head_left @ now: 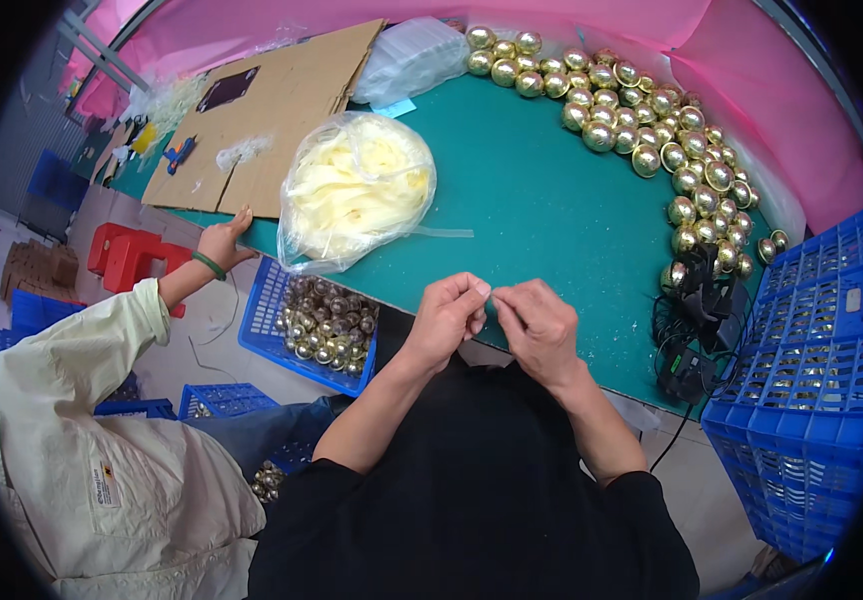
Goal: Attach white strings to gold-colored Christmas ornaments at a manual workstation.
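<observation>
My left hand (449, 317) and my right hand (535, 325) meet at the near edge of the green table (542, 200). The fingertips of both pinch together on something small and pale between them; what it is cannot be made out. A clear plastic bag of pale yellow strips (355, 190) lies on the table just beyond my left hand. Several shiny gold balls (652, 130) curve along the table's far and right side.
A co-worker in a cream jacket (82, 440) sits at the left, one hand (224, 240) on the table edge. A blue crate of gold balls (324, 325) stands below the table. Stacked blue crates (812, 400) fill the right. Cardboard (272, 110) lies at far left.
</observation>
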The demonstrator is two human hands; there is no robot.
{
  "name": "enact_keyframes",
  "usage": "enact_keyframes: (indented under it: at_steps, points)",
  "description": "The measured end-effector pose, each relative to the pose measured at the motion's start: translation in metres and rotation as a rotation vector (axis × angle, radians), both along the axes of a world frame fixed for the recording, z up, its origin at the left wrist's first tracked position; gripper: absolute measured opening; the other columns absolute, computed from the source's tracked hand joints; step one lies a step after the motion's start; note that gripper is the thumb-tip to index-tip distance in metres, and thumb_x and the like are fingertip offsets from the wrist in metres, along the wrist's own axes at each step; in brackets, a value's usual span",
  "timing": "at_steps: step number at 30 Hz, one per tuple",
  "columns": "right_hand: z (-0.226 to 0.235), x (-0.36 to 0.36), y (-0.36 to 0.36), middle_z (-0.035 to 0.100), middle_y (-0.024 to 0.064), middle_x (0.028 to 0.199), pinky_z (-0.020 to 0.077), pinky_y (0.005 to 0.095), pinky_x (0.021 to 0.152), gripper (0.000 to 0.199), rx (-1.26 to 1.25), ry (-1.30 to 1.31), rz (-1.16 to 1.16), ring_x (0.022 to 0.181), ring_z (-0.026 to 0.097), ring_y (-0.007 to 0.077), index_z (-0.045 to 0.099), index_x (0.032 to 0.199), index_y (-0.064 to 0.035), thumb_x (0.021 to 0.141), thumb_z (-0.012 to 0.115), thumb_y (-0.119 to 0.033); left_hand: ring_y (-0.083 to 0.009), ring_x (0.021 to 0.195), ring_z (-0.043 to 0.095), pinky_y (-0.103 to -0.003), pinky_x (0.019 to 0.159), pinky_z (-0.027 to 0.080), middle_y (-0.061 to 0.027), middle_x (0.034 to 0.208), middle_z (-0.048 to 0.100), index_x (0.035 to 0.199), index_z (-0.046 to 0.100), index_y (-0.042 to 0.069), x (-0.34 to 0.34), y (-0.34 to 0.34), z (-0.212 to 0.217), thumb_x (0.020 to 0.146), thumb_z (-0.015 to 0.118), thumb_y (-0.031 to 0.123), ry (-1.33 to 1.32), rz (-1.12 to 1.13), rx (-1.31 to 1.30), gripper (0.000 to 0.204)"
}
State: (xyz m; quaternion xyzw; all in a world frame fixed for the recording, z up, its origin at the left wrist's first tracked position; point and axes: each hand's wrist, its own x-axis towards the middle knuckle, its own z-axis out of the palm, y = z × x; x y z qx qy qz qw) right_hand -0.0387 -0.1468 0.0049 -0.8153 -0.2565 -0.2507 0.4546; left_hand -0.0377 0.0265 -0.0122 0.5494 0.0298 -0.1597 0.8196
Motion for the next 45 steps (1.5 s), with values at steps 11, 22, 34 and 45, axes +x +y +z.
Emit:
enact_keyframes:
  at_steps: [11, 22, 34, 45]
  points:
    - [0.003, 0.029, -0.059, 0.062, 0.0028, 0.080, 0.0394, 0.0227, 0.057, 0.006, 0.187, 0.216, -0.182, 0.064, 0.051, 0.0071, 0.069, 0.095, 0.0024, 0.098, 0.068, -0.003, -0.0220, 0.081, 0.069, -0.034, 0.075, 0.055, -0.0083, 0.092, 0.071, 0.111, 0.067, -0.001, 0.124, -0.064, 0.020, 0.096, 0.071, 0.017, -0.656, 0.082, 0.640, 0.024]
    - [-0.030, 0.042, -0.084, 0.056, -0.0078, 0.076, 0.0343, 0.0198, 0.056, 0.008, 0.500, 0.421, -0.340, 0.065, 0.045, -0.0003, 0.068, 0.100, 0.0014, 0.102, 0.066, -0.006, -0.0389, 0.122, 0.056, -0.053, 0.106, 0.042, -0.0185, 0.119, 0.063, 0.116, 0.062, 0.003, 0.303, -0.178, 0.007, 0.072, 0.082, 0.007, -1.446, 0.055, 1.259, 0.048]
    - [-0.022, 0.036, -0.088, 0.055, -0.0060, 0.083, 0.0338, 0.0196, 0.057, 0.009, 0.586, 0.379, -0.314, 0.068, 0.044, 0.0002, 0.066, 0.099, 0.0007, 0.103, 0.065, -0.007, -0.0271, 0.100, 0.071, -0.039, 0.084, 0.057, -0.0171, 0.115, 0.070, 0.123, 0.064, 0.001, 0.144, -0.096, 0.020, 0.079, 0.082, 0.019, -0.945, -0.074, 0.817, 0.050]
    - [-0.021, 0.028, -0.031, 0.064, 0.0078, 0.086, 0.0453, 0.0294, 0.059, 0.005, 0.223, 0.292, -0.184, 0.067, 0.056, 0.0131, 0.070, 0.098, 0.0017, 0.096, 0.068, -0.003, -0.0106, 0.073, 0.054, -0.026, 0.067, 0.049, -0.0014, 0.082, 0.060, 0.125, 0.068, 0.003, 0.049, -0.033, -0.009, 0.076, 0.088, 0.013, -0.643, 0.033, 0.712, 0.054]
